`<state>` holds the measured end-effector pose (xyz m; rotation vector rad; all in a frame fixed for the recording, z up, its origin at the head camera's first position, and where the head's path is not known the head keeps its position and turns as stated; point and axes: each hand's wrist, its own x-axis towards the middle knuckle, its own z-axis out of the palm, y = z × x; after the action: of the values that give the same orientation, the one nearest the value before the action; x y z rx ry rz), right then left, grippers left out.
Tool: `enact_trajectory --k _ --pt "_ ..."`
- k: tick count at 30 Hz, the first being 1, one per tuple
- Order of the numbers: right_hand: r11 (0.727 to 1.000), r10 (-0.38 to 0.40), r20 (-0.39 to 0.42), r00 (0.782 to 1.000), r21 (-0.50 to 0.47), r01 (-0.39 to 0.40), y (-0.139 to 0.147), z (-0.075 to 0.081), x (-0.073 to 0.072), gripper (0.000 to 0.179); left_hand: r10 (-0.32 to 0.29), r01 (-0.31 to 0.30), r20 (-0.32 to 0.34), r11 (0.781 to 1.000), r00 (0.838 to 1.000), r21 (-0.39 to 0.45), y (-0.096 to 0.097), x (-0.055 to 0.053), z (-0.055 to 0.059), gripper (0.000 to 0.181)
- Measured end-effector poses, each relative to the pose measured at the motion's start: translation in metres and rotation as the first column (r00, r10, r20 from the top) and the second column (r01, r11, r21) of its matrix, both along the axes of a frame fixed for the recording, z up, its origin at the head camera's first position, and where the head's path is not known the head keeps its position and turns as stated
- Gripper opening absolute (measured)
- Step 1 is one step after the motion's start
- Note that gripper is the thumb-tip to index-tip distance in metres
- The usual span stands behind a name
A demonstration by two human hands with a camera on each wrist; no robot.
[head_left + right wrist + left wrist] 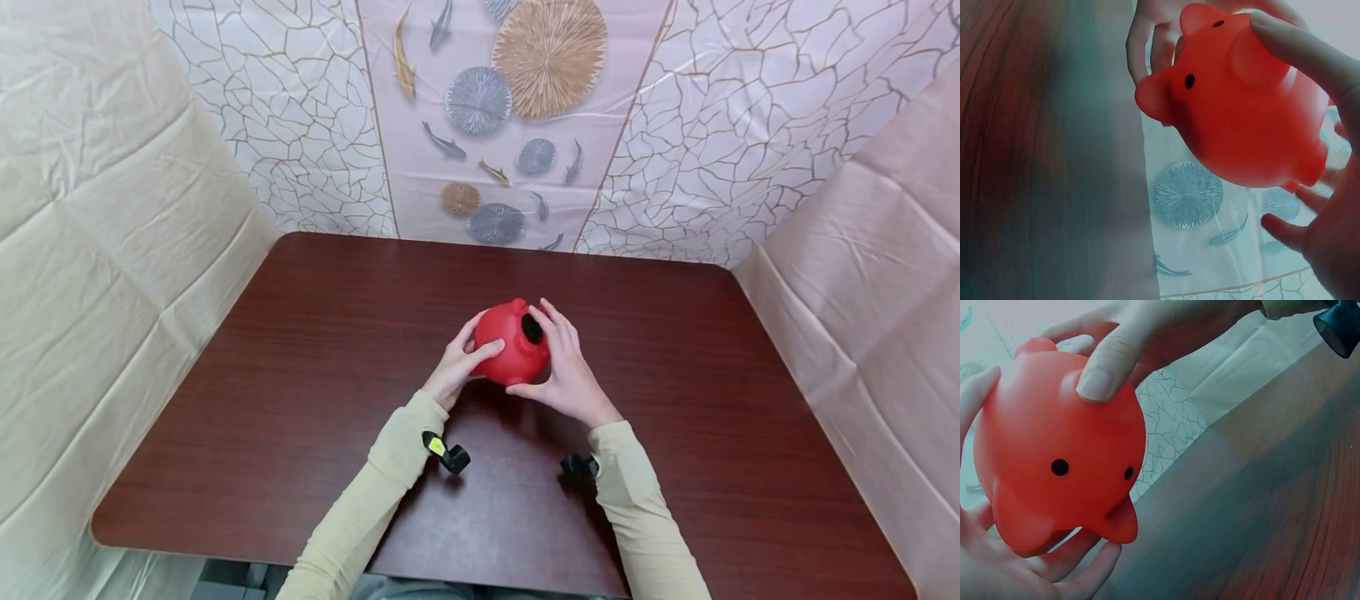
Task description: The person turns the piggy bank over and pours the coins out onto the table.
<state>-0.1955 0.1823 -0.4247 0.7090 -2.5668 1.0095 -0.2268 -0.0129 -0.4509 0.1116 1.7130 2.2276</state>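
Observation:
A red piggy bank (510, 354), rounded, with pointed ears and small black eyes, is held above the middle of the table between both hands. My left hand (455, 367) grips its left side, thumb lying across the top. My right hand (572, 385) holds the other side, with fingers beside a dark round plug or opening (532, 328) and the thumb lower down. In the left wrist view the piggy bank (1063, 444) shows its eyes and ears, the ears pointing towards the frame's bottom. The right wrist view shows the piggy bank (1247, 106) with the right thumb pressed on it.
A dark brown wooden table (322, 350) lies beneath the hands. Behind it hangs a patterned wall cloth (420, 167). Beige sheets (112, 250) flank both sides. A small black camera (453, 458) is strapped to each wrist.

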Motion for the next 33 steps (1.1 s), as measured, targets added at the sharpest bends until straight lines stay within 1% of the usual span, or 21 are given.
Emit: enact_trajectory --k 2,4,6,7,8,10,11,12,18,20,24,26,29,31,33 --pt "0.998 -0.002 0.077 0.997 -0.063 0.007 -0.001 0.0 -0.001 0.114 -0.002 0.002 0.015 0.999 1.0 0.052 0.0 0.0 0.0 0.057" --pt "0.989 0.013 0.18 0.984 -0.146 0.013 -0.001 -0.001 -0.002 0.117 -0.013 0.01 0.03 0.995 0.999 0.102 -0.001 0.0 0.0 0.057" --pt "0.969 0.053 0.287 0.957 -0.247 0.02 -0.001 -0.001 -0.002 0.118 -0.032 0.026 0.04 0.989 0.999 0.144 -0.001 -0.001 0.001 0.057" --pt "0.956 0.074 0.325 0.943 -0.292 0.026 -0.001 -0.001 -0.003 0.119 -0.041 0.034 0.042 0.987 0.998 0.158 -0.001 0.0 0.001 0.057" --pt "0.943 0.093 0.358 0.929 -0.332 0.034 -0.002 -0.002 -0.003 0.12 -0.051 0.043 0.044 0.985 0.998 0.17 -0.001 0.0 0.001 0.058" --pt "0.924 0.12 0.391 0.912 -0.38 0.042 -0.003 -0.002 -0.003 0.12 -0.068 0.059 0.04 0.98 0.997 0.189 -0.002 0.0 0.001 0.058" --pt "0.917 0.133 0.399 0.907 -0.398 0.041 -0.003 -0.002 -0.003 0.119 -0.074 0.065 0.038 0.978 0.997 0.2 -0.002 0.001 0.0 0.058" --pt "0.916 0.132 0.403 0.905 -0.399 0.044 -0.004 -0.002 -0.003 0.118 -0.079 0.07 0.038 0.975 0.996 0.209 -0.002 0.001 0.0 0.058" --pt "0.92 0.132 0.419 0.898 -0.388 0.045 -0.004 0.002 -0.003 0.114 -0.109 0.097 0.035 0.966 0.993 0.238 -0.004 0.001 -0.002 0.058" --pt "0.921 0.13 0.417 0.899 -0.387 0.046 -0.004 0.003 -0.003 0.115 -0.119 0.109 0.027 0.964 0.993 0.245 -0.005 0.0 -0.002 0.058" --pt "0.928 0.109 0.401 0.91 -0.368 0.051 -0.003 0.005 -0.002 0.117 -0.133 0.134 -0.021 0.961 0.991 0.242 -0.008 0.0 -0.001 0.059" --pt "0.935 0.094 0.388 0.917 -0.351 0.053 -0.002 0.007 -0.001 0.117 -0.144 0.151 -0.05 0.962 0.988 0.227 -0.008 0.0 0.001 0.061" --pt "0.956 0.062 0.347 0.936 -0.291 0.045 0.0 0.011 0.002 0.119 -0.178 0.191 -0.086 0.965 0.98 0.179 -0.009 0.001 0.004 0.07" --pt "0.969 0.043 0.312 0.949 -0.244 0.036 0.002 0.013 0.004 0.12 -0.199 0.212 -0.115 0.97 0.973 0.117 -0.007 0.002 0.006 0.076" --pt "0.98 0.024 0.274 0.962 -0.198 0.032 0.002 0.015 0.006 0.12 -0.207 0.215 -0.157 0.976 0.966 0.036 -0.005 0.003 0.01 0.082"
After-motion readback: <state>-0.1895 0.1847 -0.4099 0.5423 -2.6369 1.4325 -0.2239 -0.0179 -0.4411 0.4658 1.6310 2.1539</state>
